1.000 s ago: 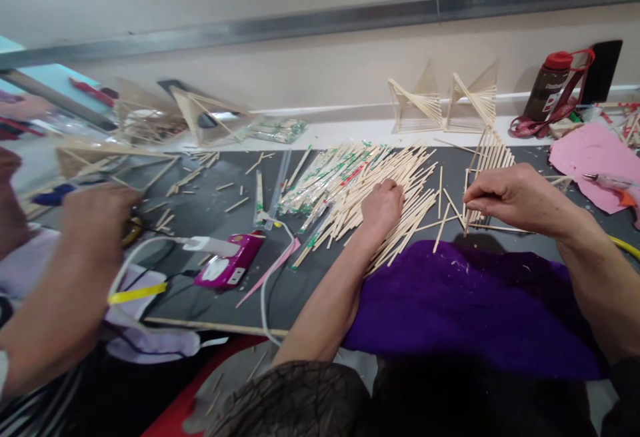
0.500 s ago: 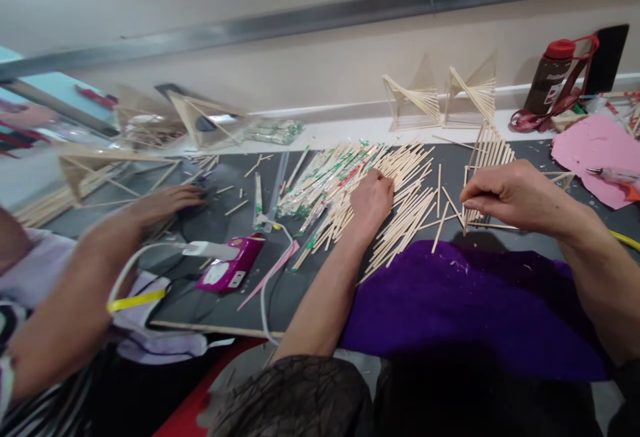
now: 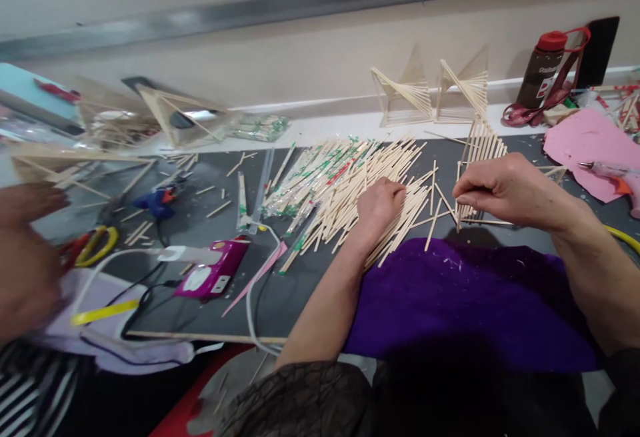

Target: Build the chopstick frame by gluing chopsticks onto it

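My left hand (image 3: 379, 208) is over the near right part of a pile of thin wooden sticks (image 3: 345, 204), its fingers curled closed. Whatever may be between those fingertips is hidden. My right hand (image 3: 500, 187) pinches an upright at the near left corner of a frame built of wooden sticks (image 3: 483, 142). Slanting sticks form a row at the frame's back, and part of it is behind my hand. A few loose sticks (image 3: 433, 225) lie between my hands. Purple cloth (image 3: 450, 304) spreads along the table edge in front of me.
Two finished stick structures (image 3: 407, 94) stand by the wall, near a bottle with a red cap (image 3: 543, 67). A glue gun (image 3: 613, 176) rests on pink foam (image 3: 580, 144) at right. Left are a magenta power strip (image 3: 215, 269), a blue glue gun (image 3: 157, 202) and a co-worker's arm (image 3: 30, 250).
My left hand has shifted slightly right and nearer over the sticks. My right hand keeps its pinch on the frame. The co-worker's arm has drawn left, uncovering the blue glue gun and yellow-handled scissors.
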Available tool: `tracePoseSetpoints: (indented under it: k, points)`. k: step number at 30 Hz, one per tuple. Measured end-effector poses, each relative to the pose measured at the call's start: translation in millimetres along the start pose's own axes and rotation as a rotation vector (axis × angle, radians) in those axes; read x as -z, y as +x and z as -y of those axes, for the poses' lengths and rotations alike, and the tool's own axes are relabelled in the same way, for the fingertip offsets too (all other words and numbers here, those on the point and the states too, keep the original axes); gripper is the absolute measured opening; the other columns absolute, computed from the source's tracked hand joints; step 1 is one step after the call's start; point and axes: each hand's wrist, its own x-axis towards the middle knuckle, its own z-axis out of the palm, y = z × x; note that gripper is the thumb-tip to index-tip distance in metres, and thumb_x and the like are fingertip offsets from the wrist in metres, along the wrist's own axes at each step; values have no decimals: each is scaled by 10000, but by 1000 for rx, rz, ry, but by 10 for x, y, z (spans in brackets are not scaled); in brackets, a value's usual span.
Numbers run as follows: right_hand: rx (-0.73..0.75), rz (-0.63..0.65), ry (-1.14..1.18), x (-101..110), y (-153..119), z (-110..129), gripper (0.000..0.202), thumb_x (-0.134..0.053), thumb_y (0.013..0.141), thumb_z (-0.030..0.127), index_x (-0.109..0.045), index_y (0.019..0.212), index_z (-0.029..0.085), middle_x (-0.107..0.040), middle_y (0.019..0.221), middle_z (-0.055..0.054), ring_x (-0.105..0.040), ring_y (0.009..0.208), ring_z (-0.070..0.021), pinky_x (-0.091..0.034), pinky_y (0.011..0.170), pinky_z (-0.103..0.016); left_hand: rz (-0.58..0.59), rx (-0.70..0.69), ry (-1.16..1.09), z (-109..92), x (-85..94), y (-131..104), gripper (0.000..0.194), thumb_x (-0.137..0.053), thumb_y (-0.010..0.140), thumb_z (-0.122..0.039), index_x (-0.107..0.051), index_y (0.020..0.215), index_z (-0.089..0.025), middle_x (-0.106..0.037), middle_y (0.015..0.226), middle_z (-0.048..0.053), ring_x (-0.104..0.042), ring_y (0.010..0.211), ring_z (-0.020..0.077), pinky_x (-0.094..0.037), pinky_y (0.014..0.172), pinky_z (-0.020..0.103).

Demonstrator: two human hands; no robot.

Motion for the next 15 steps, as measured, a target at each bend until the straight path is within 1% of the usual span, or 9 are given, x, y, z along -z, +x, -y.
tracePoseSetpoints:
  k: [3, 6, 10, 13, 15]
  points:
    - [4, -1, -6, 2, 1, 4, 195, -546, 878, 163, -706, 766, 175, -707, 747, -25, -617, 678, -127, -403, 651, -260, -57, 39, -40, 59, -1, 1, 362, -444, 936, -294, -765, 1090, -223, -724, 1148, 84, -664, 1004, 248, -484, 830, 338]
    - [-1, -8, -19, -1, 3, 4, 197, -545, 881, 166, -705, 766, 182, -711, 748, -22, -619, 676, -128, -400, 645, -258, -37, 27, -61, 46, -28, -14, 327, -470, 921, -298, -767, 1043, -232, -741, 1108, 70, -669, 990, 248, -485, 821, 341]
    - [-17, 0, -33, 0, 6, 10, 186, -558, 883, 165, -708, 775, 184, -716, 751, -24, -630, 690, -138, -399, 641, -259, -15, 9, -34, 1, -56, -19, 311, -493, 926, -344, -752, 1067, -245, -723, 1116, 65, -668, 977, 250, -481, 780, 340]
    - [-28, 10, -31, 7, 8, 21, 179, -568, 888, 171, -713, 785, 188, -719, 754, -26, -635, 692, -144, -405, 644, -263, -18, 30, 12, 49, -50, 6, 362, -434, 965, -360, -752, 1087, -240, -703, 1139, 87, -664, 983, 261, -480, 763, 347]
    - [-30, 14, -24, 9, 10, 26, 179, -569, 892, 173, -715, 790, 192, -722, 760, -27, -637, 693, -146, -410, 647, -266, -40, 51, 7, 103, -26, 27, 382, -409, 976, -334, -743, 1129, -232, -698, 1161, 96, -660, 1006, 259, -482, 793, 346]
